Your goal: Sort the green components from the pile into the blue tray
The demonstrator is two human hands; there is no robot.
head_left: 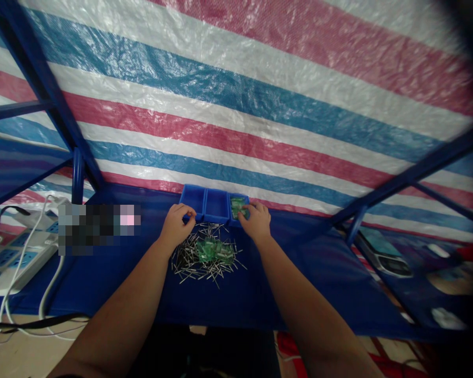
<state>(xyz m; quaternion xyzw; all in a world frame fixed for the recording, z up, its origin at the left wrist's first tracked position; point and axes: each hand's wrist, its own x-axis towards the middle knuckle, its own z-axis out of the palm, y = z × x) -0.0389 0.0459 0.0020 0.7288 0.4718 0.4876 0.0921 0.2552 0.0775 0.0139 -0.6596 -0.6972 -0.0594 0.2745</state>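
Three blue bins (216,203) stand side by side at the back of the blue table. Green pieces (237,205) lie in the right bin, and my right hand (257,219) is over its right edge with fingertips at those pieces; whether it grips one is too small to tell. At the front of the left bin is my left hand (177,226), its fingers bent together; anything between them is hidden. Between my forearms lies a loose pile of thin metal pins (189,260), with several green pieces (211,250) on top.
A white power strip (23,257) with cables stands on the left, beside a blurred-out object. Blue metal frame bars (78,176) rise on both sides, before a striped plastic sheet (220,131). A scale-like device (386,254) is on the right.
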